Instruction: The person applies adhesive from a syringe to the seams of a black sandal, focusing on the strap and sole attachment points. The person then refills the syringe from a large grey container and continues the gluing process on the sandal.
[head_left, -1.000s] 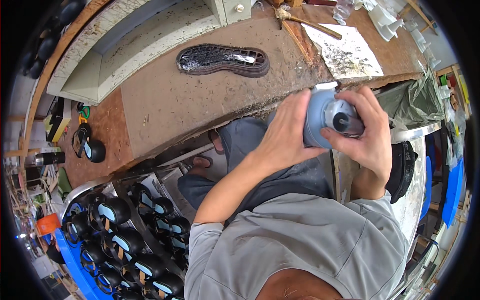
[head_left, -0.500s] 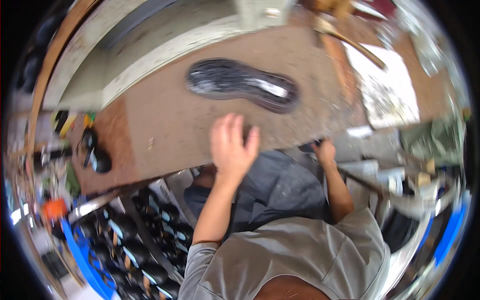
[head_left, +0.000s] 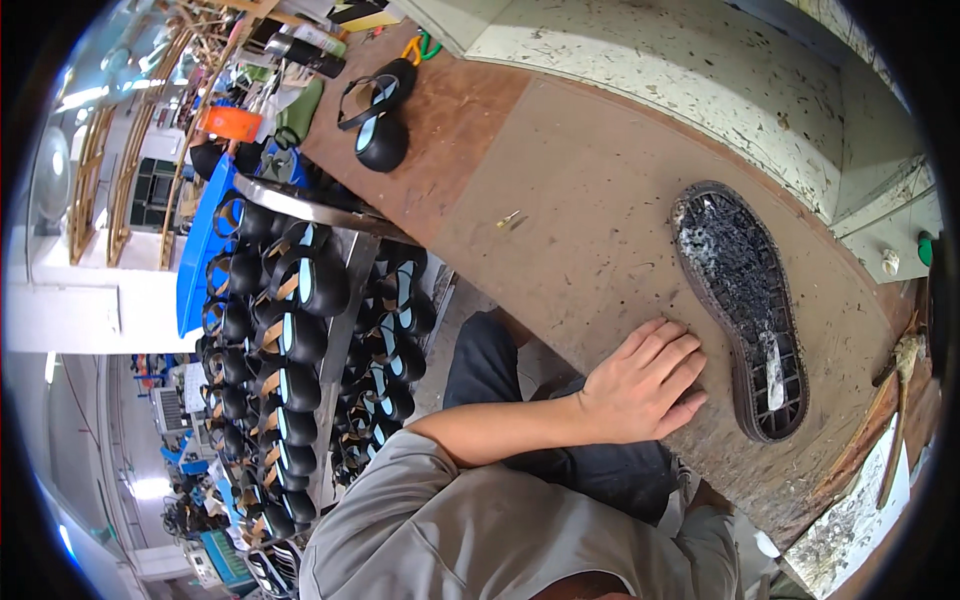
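My left hand rests at the near edge of the brown work board, fingers stretched out and holding nothing. Just to its right, apart from the fingertips, a dark shoe sole lies flat on the board. The sole's inner side faces up, with a ribbed grid, black filling and a pale strip in one end. My right hand is out of the picture. A small brass-coloured piece lies on the board farther left.
Black strap shoes sit at the table's far left. A rack holds several black shoes to my left. A pale box-like shelf borders the board's far side. A wooden-handled brush and a stained white sheet lie at right.
The view has swung left, bringing the shoe rack more into sight and shifting the sole rightward in the picture. My left hand has settled by the board's edge. My right hand has left the view.
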